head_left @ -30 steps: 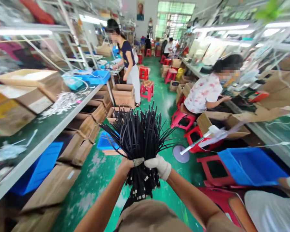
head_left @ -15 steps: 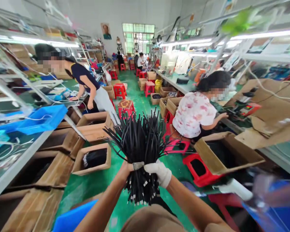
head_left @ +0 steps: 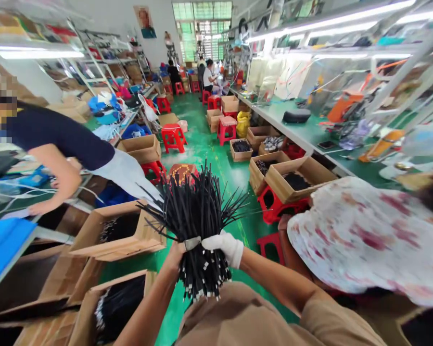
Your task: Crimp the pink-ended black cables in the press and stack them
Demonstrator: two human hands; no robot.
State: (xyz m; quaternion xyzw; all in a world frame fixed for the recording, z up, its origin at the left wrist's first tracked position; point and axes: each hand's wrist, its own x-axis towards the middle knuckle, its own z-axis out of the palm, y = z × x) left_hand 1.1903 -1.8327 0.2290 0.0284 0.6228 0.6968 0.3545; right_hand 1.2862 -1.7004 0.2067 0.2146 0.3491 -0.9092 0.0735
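Observation:
A thick bundle of black cables (head_left: 198,206) is held upright in front of my body in the head view. The cables' loose ends fan out at the top, and pale metallic tips show at the bottom. My left hand (head_left: 176,255) is closed around the left side of the bundle, with a grey wrap on its thumb. From the right, my right hand (head_left: 226,247), in a white glove, is wrapped round the same bundle. Most fingers of both hands are hidden behind the cables.
Cardboard boxes (head_left: 108,230) with black cables stand at left. A co-worker in a dark top (head_left: 61,134) leans over the left bench; another in a flowered shirt (head_left: 361,235) sits close at right. A patterned red stool (head_left: 182,174) stands ahead on the green floor aisle (head_left: 198,115).
I have moved forward along the aisle, so both co-workers, the boxes and the stools appear nearer. The bundle stays in both hands, slightly further left in view.

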